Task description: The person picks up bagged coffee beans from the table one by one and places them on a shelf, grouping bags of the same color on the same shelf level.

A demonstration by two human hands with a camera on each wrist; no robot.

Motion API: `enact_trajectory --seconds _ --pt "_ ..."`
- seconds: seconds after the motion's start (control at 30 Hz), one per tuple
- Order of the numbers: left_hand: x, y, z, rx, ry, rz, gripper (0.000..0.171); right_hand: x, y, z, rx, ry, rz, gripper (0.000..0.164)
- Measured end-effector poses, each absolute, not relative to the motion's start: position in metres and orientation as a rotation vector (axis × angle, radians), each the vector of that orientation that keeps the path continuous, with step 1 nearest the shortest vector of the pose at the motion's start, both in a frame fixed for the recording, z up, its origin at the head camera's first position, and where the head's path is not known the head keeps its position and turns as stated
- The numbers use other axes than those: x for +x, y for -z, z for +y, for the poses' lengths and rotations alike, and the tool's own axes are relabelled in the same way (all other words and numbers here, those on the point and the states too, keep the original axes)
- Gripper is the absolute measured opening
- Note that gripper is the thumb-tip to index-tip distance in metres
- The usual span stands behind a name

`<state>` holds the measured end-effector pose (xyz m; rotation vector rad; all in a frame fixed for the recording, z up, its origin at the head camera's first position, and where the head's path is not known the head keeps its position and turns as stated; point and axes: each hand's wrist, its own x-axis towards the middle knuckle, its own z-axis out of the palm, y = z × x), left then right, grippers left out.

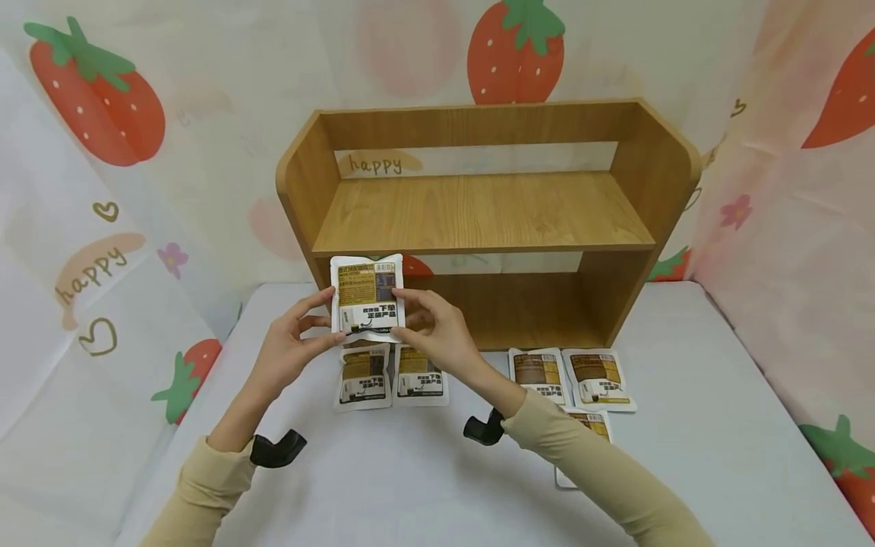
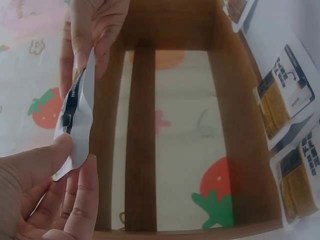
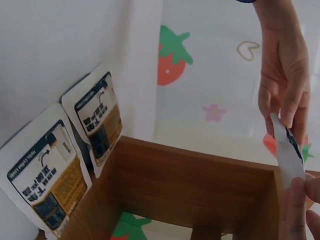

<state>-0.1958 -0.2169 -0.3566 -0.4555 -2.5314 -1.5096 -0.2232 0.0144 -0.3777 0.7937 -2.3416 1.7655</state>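
Note:
A white, flat coffee sachet (image 1: 368, 298) with a gold and dark label is raised in front of the shelf's left part. My left hand (image 1: 290, 346) pinches its left edge between thumb and fingers, while my right hand (image 1: 443, 334) pinches the right edge. Seen edge-on in the left wrist view, the sachet (image 2: 82, 120) bulges slightly. Below it on the table lie two similar sachets, a left one (image 1: 364, 377) and a right one (image 1: 412, 382), side by side. Farther right are more sachets (image 1: 598, 378), one partly hidden beneath my right forearm.
A two-tier wooden shelf (image 1: 485, 213) stands at the back of the white table (image 1: 383, 486). Its upper board lies above the raised sachet's right side. Strawberry-printed cloth (image 1: 205, 197) hangs behind and at both sides. A black wrist mount (image 1: 278, 450) juts from the left sleeve.

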Motion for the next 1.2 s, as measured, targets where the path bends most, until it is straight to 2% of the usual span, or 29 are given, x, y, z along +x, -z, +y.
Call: enact_trajectory --seconds 0.1,0.27,0.6,1.2 --pt "-0.201 0.359 -0.221 -0.456 1.484 -2.502 0.060 -0.215 0.358 0.014 0.821 -1.726 -2.318 0.051" --pt "-0.219 0.369 -0.231 -0.430 1.475 -2.458 0.059 -0.234 0.362 0.010 0.803 -1.740 -2.303 0.049" --pt "-0.219 0.334 -0.214 -0.368 1.500 -2.373 0.051 -0.256 0.351 0.005 0.737 -1.774 -2.251 0.045" --pt "-0.255 0.335 -0.203 -0.381 1.419 -2.227 0.040 -0.273 0.333 0.008 0.684 -1.657 -2.216 0.037"
